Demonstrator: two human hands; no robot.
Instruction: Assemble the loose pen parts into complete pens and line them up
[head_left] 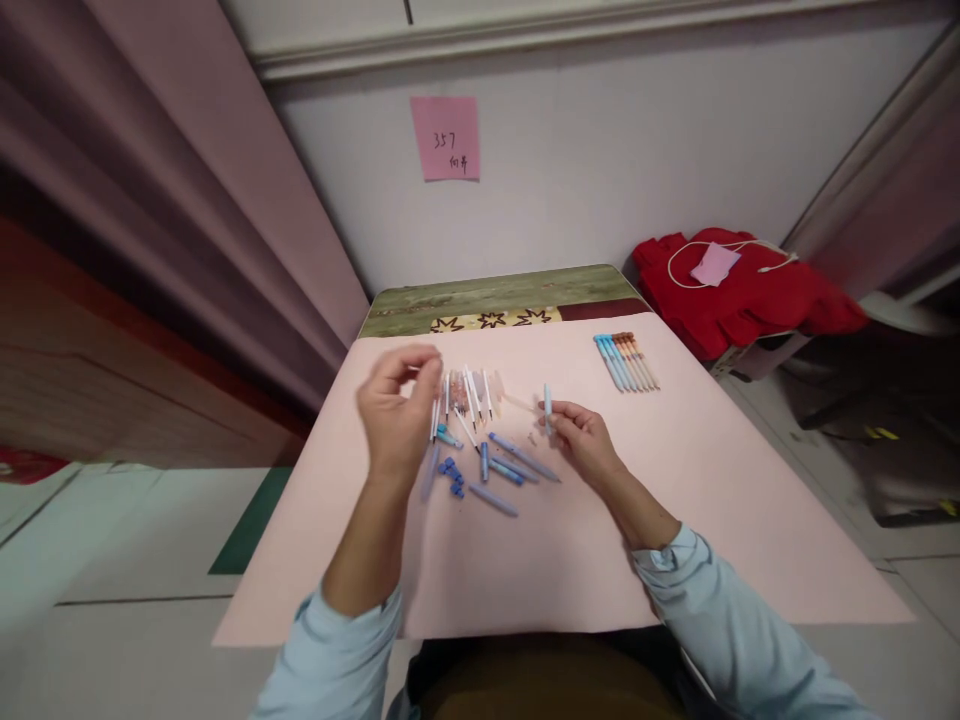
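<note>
My right hand [587, 442] grips a light blue pen barrel [547, 402] upright between thumb and fingers. Raised over the left of the pen parts, my left hand [396, 415] is pinched, slightly blurred; what its fingertips hold, if anything, is too small to make out. Below and between the hands lie white refills [472, 395], blue pen barrels [493, 500], darker blue grip pieces [484, 462] and small blue caps [451, 476]. Pinkish clear parts [457, 388] lie behind, partly covered by the refills. A teal piece [448, 436] rests beside my left hand.
A row of blue and orange-brown pens [627, 362] lies at the right back of the pink-covered table [712, 500]. Beyond the table's right back corner is a red cloth [750, 300] with a white cable [679, 275]. A pink note [448, 138] hangs on the wall.
</note>
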